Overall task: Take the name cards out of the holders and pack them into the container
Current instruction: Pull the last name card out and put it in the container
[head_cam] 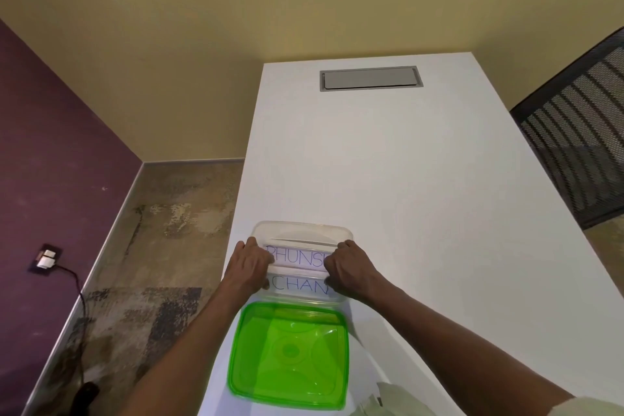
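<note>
1. Nearest on the white surface (422, 179) lies the green lid (288, 353), off the container and flat, its near edge by the person's body.
2. Just beyond it stands the clear container (304, 230), open. Both hands are over it, one at each end of the name cards.
3. The left hand (250, 265) has its grip curled round the left end of the upper name card (297, 258), thumb and fingers closed on the edge. The right hand (351, 268) does the same at the right end, fingers bent over the card.
4. A second name card (299, 284) sits just nearer, inside the container, its ends partly hidden by the hands.
5. The cards look like thin paper: light, floppy and easy to crease. Holding both short ends keeps one flat; a soft pinch should be enough.
6. Farther off, a grey cable hatch (370, 78) is set into the surface. No holders are in view.
</note>
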